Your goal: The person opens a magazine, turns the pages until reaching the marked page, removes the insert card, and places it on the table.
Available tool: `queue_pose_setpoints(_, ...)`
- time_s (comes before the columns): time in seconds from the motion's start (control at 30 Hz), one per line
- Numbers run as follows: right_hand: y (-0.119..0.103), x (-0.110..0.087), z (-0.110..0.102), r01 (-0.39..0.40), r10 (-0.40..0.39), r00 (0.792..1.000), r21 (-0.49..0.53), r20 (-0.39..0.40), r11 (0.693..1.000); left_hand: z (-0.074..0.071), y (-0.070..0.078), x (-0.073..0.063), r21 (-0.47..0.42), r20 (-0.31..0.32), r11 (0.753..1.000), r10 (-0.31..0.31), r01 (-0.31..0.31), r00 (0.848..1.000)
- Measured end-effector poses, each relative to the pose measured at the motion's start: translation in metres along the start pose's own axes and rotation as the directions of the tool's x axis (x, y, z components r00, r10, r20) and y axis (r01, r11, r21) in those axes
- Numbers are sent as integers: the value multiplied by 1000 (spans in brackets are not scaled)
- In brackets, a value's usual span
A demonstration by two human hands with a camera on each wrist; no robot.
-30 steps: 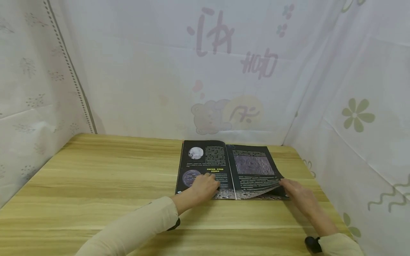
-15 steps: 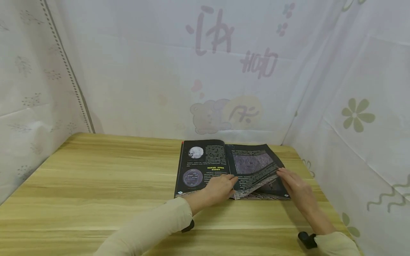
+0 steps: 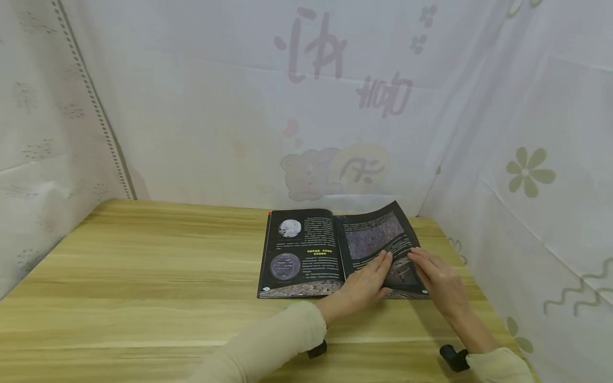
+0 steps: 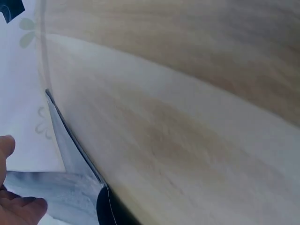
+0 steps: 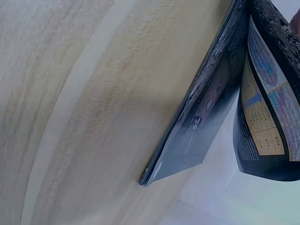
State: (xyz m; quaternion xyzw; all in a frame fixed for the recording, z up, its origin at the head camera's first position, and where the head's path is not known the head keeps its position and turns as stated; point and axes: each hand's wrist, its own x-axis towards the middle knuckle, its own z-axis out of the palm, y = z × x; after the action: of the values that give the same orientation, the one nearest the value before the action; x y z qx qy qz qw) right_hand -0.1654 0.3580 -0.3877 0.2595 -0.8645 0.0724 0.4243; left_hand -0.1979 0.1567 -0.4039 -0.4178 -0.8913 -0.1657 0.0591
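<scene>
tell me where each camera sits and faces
Head: on the head, facing forward and down at the open astronomy magazine; left hand, right hand and sleeves show.
Left wrist: on that wrist, facing across the wooden table; part of a hand shows.
Right wrist: on that wrist, facing the lifted page; a sliver of skin shows.
Head and right wrist share that page.

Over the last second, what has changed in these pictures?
The left hand moved rightward from the left page over to the right page, which has lifted higher and bends more. The right hand shifted slightly forward at that page's edge; whether it pinches the page is unclear. The magazine stayed open in place on the table.
</scene>
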Motion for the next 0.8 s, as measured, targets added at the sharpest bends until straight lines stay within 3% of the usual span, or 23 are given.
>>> queue_pose_setpoints(0.27,-7,7,-4,35,-35,999,-6,-14,999,4,5,6,38,-148,999,13,-7,989)
queue_pose_setpoints(0.57,-12,12,-1,101,-100,992,5,-73,995,-3,5,2,-2,-100,1000,-16,15,995)
queue_pose_setpoints(0.8,-5,6,2,18,-9,990,61,-137,998,-8,-1,-3,-20,-144,1000,4,-7,990)
